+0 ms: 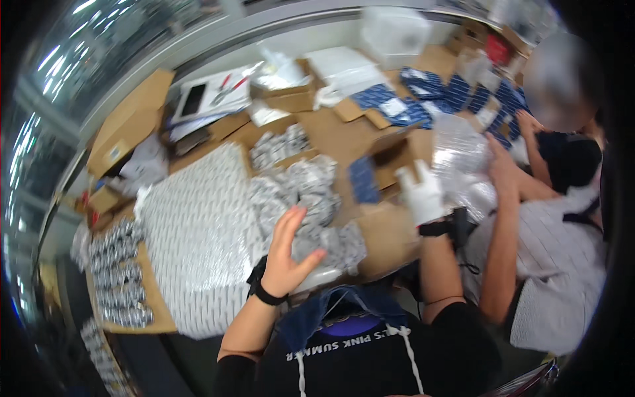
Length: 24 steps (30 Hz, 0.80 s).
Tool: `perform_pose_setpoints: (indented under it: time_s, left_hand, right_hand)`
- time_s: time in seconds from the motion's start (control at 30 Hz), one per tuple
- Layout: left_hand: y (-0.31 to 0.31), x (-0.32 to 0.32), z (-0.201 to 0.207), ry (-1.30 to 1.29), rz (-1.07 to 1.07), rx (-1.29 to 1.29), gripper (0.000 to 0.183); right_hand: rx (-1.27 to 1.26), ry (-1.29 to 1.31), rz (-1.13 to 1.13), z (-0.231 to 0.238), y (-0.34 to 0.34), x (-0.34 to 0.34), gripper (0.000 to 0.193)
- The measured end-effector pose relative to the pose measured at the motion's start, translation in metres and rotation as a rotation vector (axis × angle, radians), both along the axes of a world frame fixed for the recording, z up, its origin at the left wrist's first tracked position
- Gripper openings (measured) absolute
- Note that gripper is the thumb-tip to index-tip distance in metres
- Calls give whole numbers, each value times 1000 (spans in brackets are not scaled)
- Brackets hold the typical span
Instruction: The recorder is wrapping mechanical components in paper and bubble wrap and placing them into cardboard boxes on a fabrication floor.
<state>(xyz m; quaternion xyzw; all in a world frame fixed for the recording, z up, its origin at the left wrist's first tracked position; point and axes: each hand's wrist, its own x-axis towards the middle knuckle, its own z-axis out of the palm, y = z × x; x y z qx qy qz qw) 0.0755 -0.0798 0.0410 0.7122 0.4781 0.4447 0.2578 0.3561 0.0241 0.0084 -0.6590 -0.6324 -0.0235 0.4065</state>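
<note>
My left hand [288, 255], bare with a black band at the wrist, is open above a heap of grey-and-white crinkled plastic packets [311, 188]. Its thumb stands apart from the fingers and nothing is in it. A white glove covers my right hand [422, 195], which is slightly blurred. Its fingers are stretched and apart beside a small open brown cardboard box [397, 159]; whether they touch the box I cannot tell. A dark blue packet [364, 180] leans at the box's left side. Clear bubble wrap [460, 152] lies just right of my gloved hand.
A co-worker's hand [504, 165] rests by the bubble wrap; another person is farther right. Blue patterned packets [397, 106] lie at the back. A plastic-wrapped white stack [198, 245] stands left, with rows of silvery packets [119, 278] beyond. A large carton [129, 126] stands far left.
</note>
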Motion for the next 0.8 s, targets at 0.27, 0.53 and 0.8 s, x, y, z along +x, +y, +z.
perform_pose_setpoints:
  time_s: [0.27, 0.53, 0.8]
  left_hand:
    - [-60, -121, -54, 13, 640, -100, 40]
    - [-99, -141, -121, 421, 725, -200, 48]
    - [-63, -131, -168, 614, 782, -151, 27]
  right_hand:
    - [-620, 211, -120, -61, 87, 64, 55]
    - [-281, 461, 27, -52, 25, 34, 64]
    - [-584, 802, 347, -40, -52, -1, 41]
